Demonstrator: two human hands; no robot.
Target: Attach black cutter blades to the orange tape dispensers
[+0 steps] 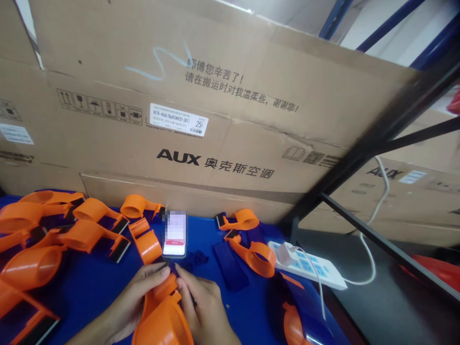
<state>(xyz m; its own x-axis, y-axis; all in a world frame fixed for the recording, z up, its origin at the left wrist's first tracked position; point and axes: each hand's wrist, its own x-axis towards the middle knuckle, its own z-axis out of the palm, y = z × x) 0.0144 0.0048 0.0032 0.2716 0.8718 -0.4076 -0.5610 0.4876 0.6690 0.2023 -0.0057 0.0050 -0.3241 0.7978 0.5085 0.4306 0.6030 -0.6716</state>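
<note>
An orange plastic tape dispenser (pixel 163 323) is gripped between my two hands, low in the view, its round ring toward me. My left hand (pixel 132 297) closes on its far end from the left, thumb on top. From the right, my right hand (pixel 204 299) pinches the same end with its thumb and fingers. A small dark part shows between the fingertips, but I cannot make out its shape. Just beyond my hands lies a phone (pixel 175 235) with its screen lit. Small dark blue pieces (pixel 199 258) sit right of it.
Several orange tape dispensers (pixel 88 235) crowd the left of the blue table (pixel 95 292). More dispensers (pixel 260 258) and a dark blue strip (pixel 230 266) lie right. A white power strip (pixel 312 263) with a charger adjoins a black frame (pixel 345 158). A large cardboard box (pixel 215 134) stands behind.
</note>
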